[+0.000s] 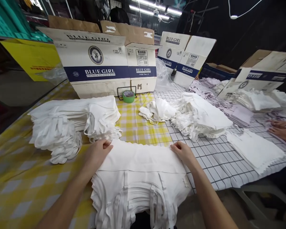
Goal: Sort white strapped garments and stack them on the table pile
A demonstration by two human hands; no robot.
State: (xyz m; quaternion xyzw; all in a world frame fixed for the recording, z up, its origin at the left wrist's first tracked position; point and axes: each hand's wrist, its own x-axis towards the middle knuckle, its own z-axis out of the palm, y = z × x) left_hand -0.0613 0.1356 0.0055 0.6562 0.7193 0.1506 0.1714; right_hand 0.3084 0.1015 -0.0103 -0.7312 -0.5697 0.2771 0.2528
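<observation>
In front of me lies a thick stack of white camisoles (143, 159), their thin straps hanging toward me over the table's near edge. My left hand (102, 149) pinches the far left corner of the top camisole, fingers closed. At its far right corner my right hand (181, 150) does the same. Between them the scalloped hem runs nearly straight across. Another pile of white camisoles (73, 117) sits beyond my left hand, with straps bunched at its front. Beyond my right hand is a looser heap of white camisoles (200, 111).
Behind the piles stand beer cartons (102, 57) and a green tape roll (128, 96) beside a black wire stand. To the right are lilac garments (240, 114), a flat white garment stack (256, 148) and another person's hands (282, 130). A checked cloth (143, 133) covers the table.
</observation>
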